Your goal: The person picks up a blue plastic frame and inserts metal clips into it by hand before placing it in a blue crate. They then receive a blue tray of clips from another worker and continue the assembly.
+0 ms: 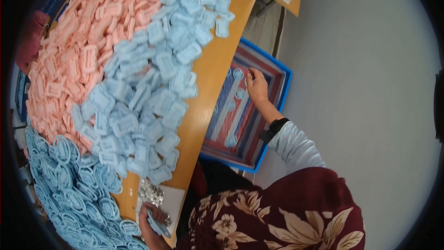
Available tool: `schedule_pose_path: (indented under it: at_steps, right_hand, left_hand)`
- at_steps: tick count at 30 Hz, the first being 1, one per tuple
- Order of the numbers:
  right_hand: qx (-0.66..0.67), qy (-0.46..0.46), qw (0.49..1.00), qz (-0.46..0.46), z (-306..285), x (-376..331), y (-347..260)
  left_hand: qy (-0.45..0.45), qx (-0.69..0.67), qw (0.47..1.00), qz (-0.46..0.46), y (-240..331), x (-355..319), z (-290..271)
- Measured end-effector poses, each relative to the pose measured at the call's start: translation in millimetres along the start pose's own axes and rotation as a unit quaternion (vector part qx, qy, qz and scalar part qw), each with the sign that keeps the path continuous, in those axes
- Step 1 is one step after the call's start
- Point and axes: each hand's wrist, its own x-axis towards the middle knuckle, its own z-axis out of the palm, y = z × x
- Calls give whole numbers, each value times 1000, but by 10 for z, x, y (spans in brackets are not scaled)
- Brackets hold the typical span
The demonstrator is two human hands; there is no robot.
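My left hand [150, 224], low in the view, grips a flat light-blue plastic piece [159, 227]. It is beside a pale sheet [174, 197] where small shiny metal parts [152, 193] lie in a heap. My right hand [257, 86] reaches over a blue crate [287, 76] to the right of the table. Its fingers are apart, and I see nothing held in them. Several round light-blue pieces [240, 93] lie in the crate on a red, white and blue striped lining [226, 127]; one is partly hidden next to the right fingertips.
Pink plastic pieces [69, 67] heap on the far left of the wooden table [217, 48], with light-blue rectangular pieces [162, 102] beside them. Blue oval rings [69, 199] pile up nearer. A grey wall [360, 74] rises at the right. A red-sleeved arm [32, 41] shows at the left edge.
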Motion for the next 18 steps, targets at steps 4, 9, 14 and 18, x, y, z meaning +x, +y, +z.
schedule_pose_path:
  at_steps: [4,9,14,18]
  right_hand:
    - [-68,-148,987,-1,-296,-969,74]
    - [-104,-226,969,-4,-541,-1811,9]
    - [-106,-248,961,-53,-830,-1945,-392]
    - [-119,-241,962,-41,-1053,-1705,-278]
  left_hand:
    - [-52,-24,998,4,74,87,-118]
    - [-95,-58,993,40,203,-1,-212]
    - [-129,-64,987,67,180,-111,-413]
    - [-131,-88,984,88,45,-155,-372]
